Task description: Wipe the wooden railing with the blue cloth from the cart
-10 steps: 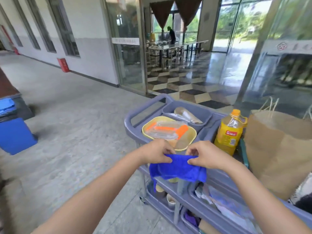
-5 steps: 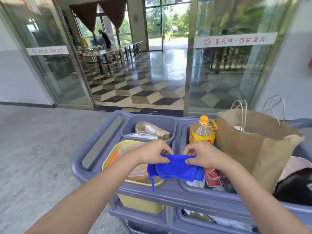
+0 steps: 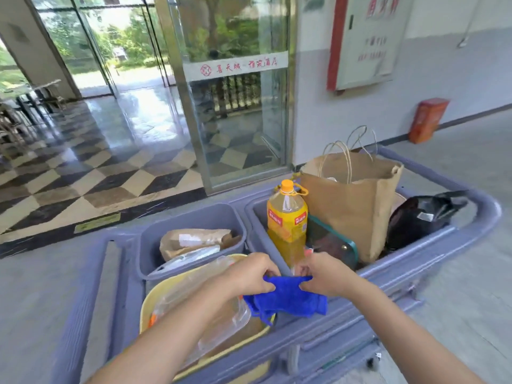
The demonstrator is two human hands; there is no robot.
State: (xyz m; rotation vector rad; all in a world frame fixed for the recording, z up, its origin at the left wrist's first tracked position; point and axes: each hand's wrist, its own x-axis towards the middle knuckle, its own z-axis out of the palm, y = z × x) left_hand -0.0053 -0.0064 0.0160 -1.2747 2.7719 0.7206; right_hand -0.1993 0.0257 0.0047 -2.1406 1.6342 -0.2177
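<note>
Over the cart [image 3: 432, 253], blue cloth [image 3: 288, 296] gripped by both hands, off the cart, wiping not begun.
Left to right: left hand [image 3: 250, 275] pinched shut on cloth's top edge, right hand [image 3: 321, 274] likewise, cloth bunched between, hanging above yellow tray [image 3: 155, 295]. No wooden railing in view; fingertips half hidden by cloth; lower cart cut off.

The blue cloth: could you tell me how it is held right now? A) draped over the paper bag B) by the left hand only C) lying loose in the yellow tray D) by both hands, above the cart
D: the left hand and right hand each pinch the top edge of the blue cloth above the cart.
</note>
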